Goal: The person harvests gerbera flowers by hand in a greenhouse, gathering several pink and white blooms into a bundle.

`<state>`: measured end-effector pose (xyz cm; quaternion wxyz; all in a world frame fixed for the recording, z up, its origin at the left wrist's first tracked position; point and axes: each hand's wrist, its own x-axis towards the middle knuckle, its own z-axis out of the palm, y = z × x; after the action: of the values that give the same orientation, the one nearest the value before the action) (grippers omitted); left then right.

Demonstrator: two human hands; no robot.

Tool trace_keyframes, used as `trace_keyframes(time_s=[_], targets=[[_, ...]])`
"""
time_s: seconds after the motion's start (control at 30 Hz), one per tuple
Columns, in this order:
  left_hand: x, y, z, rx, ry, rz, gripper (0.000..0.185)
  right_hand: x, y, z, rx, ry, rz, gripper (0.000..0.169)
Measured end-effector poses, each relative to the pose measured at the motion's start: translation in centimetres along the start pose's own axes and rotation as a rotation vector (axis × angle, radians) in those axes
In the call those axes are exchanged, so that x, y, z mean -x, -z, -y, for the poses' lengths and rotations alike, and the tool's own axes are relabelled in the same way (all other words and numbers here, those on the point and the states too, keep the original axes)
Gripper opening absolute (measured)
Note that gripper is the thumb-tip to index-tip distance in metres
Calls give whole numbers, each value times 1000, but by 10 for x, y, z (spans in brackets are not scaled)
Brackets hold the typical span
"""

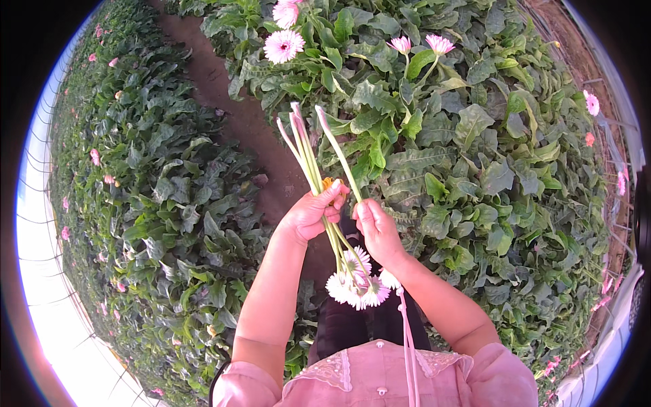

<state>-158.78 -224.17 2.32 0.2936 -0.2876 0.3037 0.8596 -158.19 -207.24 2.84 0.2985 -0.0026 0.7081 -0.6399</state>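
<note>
My left hand (pixel 318 208) is closed around a small bunch of gerbera stems (pixel 304 150), cut ends up. Their pale pink-white flower heads (pixel 353 287) hang below, in front of my dark trousers. Something orange-yellow (pixel 333 182), partly hidden by my fingers, sits at the same hand; I cannot tell what it is. My right hand (pixel 377 231) grips a single gerbera stem (pixel 335 147) just right of the bunch, apart from it at the top. One white-pink bloom (pixel 389 279) shows under my right wrist.
Leafy gerbera beds lie on the left (pixel 178 203) and right (pixel 468 178), with a bare soil path (pixel 244 122) between them. Upright pink gerberas (pixel 284 47) stand ahead, two more blooms (pixel 440 45) to their right. Pale sheeting (pixel 46 285) borders the far left.
</note>
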Motion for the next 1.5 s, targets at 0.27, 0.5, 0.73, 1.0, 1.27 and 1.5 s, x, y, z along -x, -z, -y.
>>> trace_keyframes(time_s=[0.27,0.5,0.73,1.0,1.27,1.5], targets=[[46,-69,4,-85,-121,25,19,32,8,73,123,71,-6,31],[89,-107,-12,-294,-356,83,24,67,36,99,543,215,106,33],[126,-137,-22,-467,-340,352,27,47,57,176,0,177,242,67],[124,-139,6,-605,-11,154,18,45,17,227,-354,258,201,50],[133,-147,-9,-392,-107,296,17,42,-4,216,-646,200,257,22],[128,-116,-22,-479,23,223,27,8,25,239,323,605,360,52]])
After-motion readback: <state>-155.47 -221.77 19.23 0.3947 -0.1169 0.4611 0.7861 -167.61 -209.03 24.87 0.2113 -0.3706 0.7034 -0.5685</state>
